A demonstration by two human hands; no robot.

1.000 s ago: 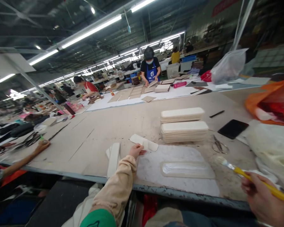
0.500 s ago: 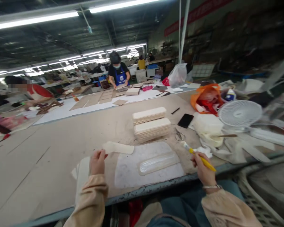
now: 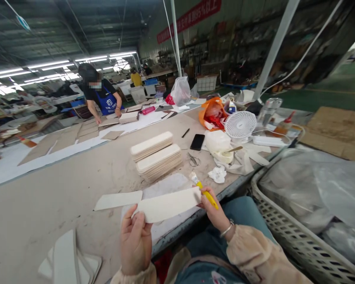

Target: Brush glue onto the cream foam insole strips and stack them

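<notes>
A long white strip (image 3: 169, 204) with a rounded left end is held up by both hands, above a pale sheet (image 3: 173, 183) on the table. My left hand (image 3: 136, 240) pinches its left end between thumb and fingers. My right hand (image 3: 213, 213) grips a yellow-handled brush (image 3: 208, 196), and its fingers also touch the strip's right end. The brush's pale bristles point away from me. Another white strip (image 3: 118, 200) lies just beyond my left hand, partly on the sheet. More white strips (image 3: 65, 258) lie fanned out at the lower left.
Two stacks of strips (image 3: 159, 161) stand past the sheet. Scissors (image 3: 194, 159), a phone (image 3: 197, 142), crumpled tissue (image 3: 217, 174) and a small fan (image 3: 240, 124) are to the right. A plastic basket (image 3: 301, 236) is beside me. A co-worker (image 3: 102, 94) handles panels across the table.
The view has turned right. My hands have come together, and both now hold a strip over the sheet. The brush stays in my right hand. A strip now rests to the left.
</notes>
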